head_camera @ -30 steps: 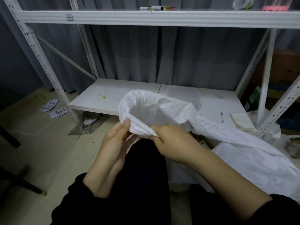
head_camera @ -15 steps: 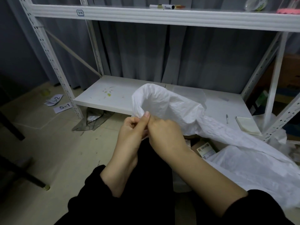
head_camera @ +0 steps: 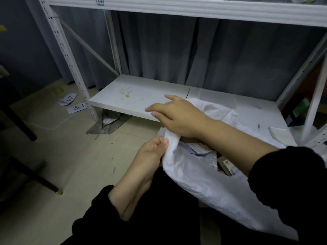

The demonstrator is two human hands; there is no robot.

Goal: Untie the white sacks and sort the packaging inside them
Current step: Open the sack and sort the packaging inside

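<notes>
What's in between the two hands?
Only a bunched strip of the white sack, seen in the head view: the left hand pinches it below, the right hand grips it above.

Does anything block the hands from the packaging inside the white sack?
Nothing visible does. The white sack is open at its mouth; left hand and right hand grip the rim, and the packaging lies exposed inside.

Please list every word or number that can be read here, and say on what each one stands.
"5-1": flat white paper slip on the beige floor.
"-2", its first sign unclear: crumpled white paper slip beside it.
Blue-framed label on the white upper shelf beam: too blurred to read.
Print on the small cardboard box inside the white sack: too small to read.
</notes>
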